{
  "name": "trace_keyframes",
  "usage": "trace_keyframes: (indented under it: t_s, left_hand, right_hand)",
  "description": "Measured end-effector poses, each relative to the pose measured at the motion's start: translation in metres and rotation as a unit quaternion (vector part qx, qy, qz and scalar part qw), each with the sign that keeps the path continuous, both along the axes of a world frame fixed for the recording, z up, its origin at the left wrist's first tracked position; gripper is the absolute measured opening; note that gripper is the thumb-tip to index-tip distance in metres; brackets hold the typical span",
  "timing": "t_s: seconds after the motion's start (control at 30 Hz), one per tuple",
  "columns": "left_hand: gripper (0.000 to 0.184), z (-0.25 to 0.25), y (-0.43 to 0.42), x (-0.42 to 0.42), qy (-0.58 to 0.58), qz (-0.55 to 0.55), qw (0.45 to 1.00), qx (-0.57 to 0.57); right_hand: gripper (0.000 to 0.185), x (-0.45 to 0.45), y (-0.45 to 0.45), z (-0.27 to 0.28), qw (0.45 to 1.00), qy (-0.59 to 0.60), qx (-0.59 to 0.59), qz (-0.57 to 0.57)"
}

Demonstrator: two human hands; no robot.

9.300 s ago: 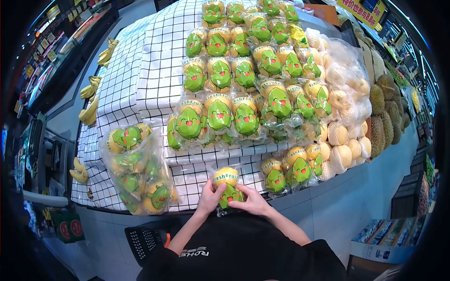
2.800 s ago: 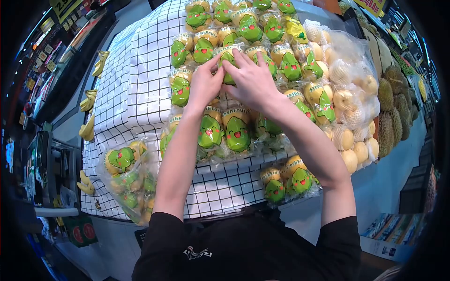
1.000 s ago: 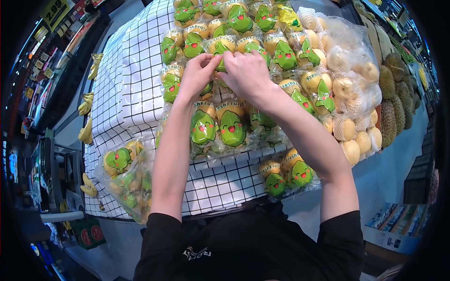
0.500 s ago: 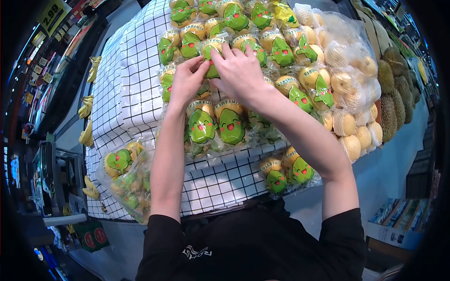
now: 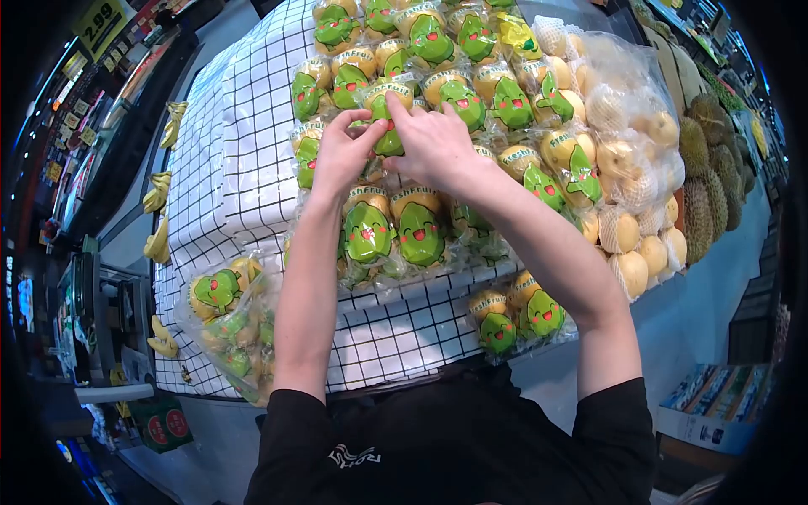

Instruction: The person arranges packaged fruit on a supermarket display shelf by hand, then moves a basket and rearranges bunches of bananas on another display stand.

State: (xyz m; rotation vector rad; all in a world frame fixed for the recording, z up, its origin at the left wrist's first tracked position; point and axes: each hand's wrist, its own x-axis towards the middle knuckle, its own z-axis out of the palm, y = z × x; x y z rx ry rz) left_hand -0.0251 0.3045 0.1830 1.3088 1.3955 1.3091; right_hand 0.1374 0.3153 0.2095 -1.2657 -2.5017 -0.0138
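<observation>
My left hand (image 5: 343,156) reaches into the rows of bagged fruit, thumb and forefinger bent at the left edge of a clear bag of yellow fruit (image 5: 389,141) printed with a green cartoon. From the right, my right hand (image 5: 433,147) holds the same bag, forefinger along its top and thumb lower down; the other fingers are partly spread. The bag lies between both hands, partly covered by them. Just below my wrists are two similar fruit bags (image 5: 421,231), cartoon side up.
Loose yellow fruit in foam nets (image 5: 627,227) lies at the right, beside durians (image 5: 703,198). A checked cloth (image 5: 252,160) covers the stand. More fruit bags sit at the front left (image 5: 223,295) and front right (image 5: 522,316). Bananas (image 5: 157,194) line the left edge.
The view has shifted slightly, so the display sits a little lower and further right. Both hands stay at the same bag, with the right forefinger now more along its top.
</observation>
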Motion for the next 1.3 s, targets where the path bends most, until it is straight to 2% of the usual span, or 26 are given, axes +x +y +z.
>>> trace_keyframes:
  t_s: [0.13, 0.3, 0.43, 0.5, 0.63, 0.8, 0.83, 0.87, 0.93, 0.97, 1.0, 1.07, 1.1, 1.13, 1.2, 1.3]
  left_hand:
    - [0.046, -0.004, 0.006, -0.003, -0.011, 0.005, 1.0, 0.02]
    - [0.047, 0.003, 0.007, -0.004, -0.05, 0.014, 0.998, 0.029]
    - [0.044, 0.011, 0.009, 0.0, -0.036, 0.045, 0.998, 0.036]
    - [0.04, 0.009, 0.013, 0.0, -0.088, 0.057, 0.991, 0.084]
    - [0.038, 0.013, 0.026, 0.005, -0.145, 0.09, 0.983, 0.067]
    - [0.052, 0.019, 0.06, 0.008, -0.147, 0.118, 0.974, 0.123]
    - [0.06, 0.02, 0.07, 0.01, -0.218, 0.114, 0.96, 0.135]
    - [0.06, 0.019, 0.077, 0.009, -0.217, 0.115, 0.96, 0.138]
    - [0.054, 0.026, 0.087, 0.011, -0.321, 0.081, 0.937, 0.109]
    - [0.046, 0.028, 0.088, 0.009, -0.31, 0.058, 0.945, 0.088]
    - [0.046, 0.027, 0.092, 0.006, -0.308, 0.058, 0.945, 0.093]
    - [0.039, 0.02, 0.1, -0.003, -0.275, 0.04, 0.961, 0.012]
    - [0.041, 0.025, 0.096, 0.0, -0.264, 0.026, 0.964, 0.018]
    - [0.041, 0.027, 0.094, 0.002, -0.26, 0.026, 0.965, 0.02]
    - [0.043, 0.029, 0.092, 0.005, -0.198, 0.053, 0.979, -0.005]
    - [0.054, 0.025, 0.087, 0.002, -0.199, 0.05, 0.979, -0.014]
  right_hand:
    - [0.088, -0.001, 0.006, 0.001, 1.0, 0.003, -0.025, 0.012]
    - [0.081, 0.001, 0.012, 0.0, 0.994, 0.083, -0.059, 0.033]
    - [0.078, -0.001, 0.02, -0.001, 0.987, 0.137, -0.05, 0.074]
    - [0.076, -0.004, 0.023, 0.001, 0.986, 0.143, -0.033, 0.083]
    - [0.074, -0.009, 0.039, 0.006, 0.988, 0.127, -0.009, 0.09]
    - [0.07, -0.01, 0.076, 0.013, 0.969, 0.212, 0.047, 0.114]
    - [0.069, -0.011, 0.086, 0.018, 0.969, 0.213, 0.052, 0.113]
    - [0.069, -0.011, 0.093, 0.021, 0.968, 0.214, 0.054, 0.115]
    - [0.069, -0.011, 0.104, 0.031, 0.973, 0.205, 0.027, 0.101]
    - [0.069, -0.008, 0.106, 0.034, 0.975, 0.197, 0.01, 0.104]
    - [0.069, -0.006, 0.11, 0.03, 0.974, 0.198, 0.014, 0.106]
    - [0.058, -0.004, 0.118, 0.021, 0.947, 0.273, 0.031, 0.168]
    - [0.056, -0.002, 0.122, 0.025, 0.946, 0.264, -0.091, 0.165]
    - [0.056, -0.002, 0.123, 0.026, 0.945, 0.267, -0.09, 0.166]
    - [0.06, -0.002, 0.123, 0.026, 0.949, 0.227, -0.209, 0.068]
    - [0.063, -0.005, 0.126, 0.022, 0.939, 0.243, -0.234, 0.074]
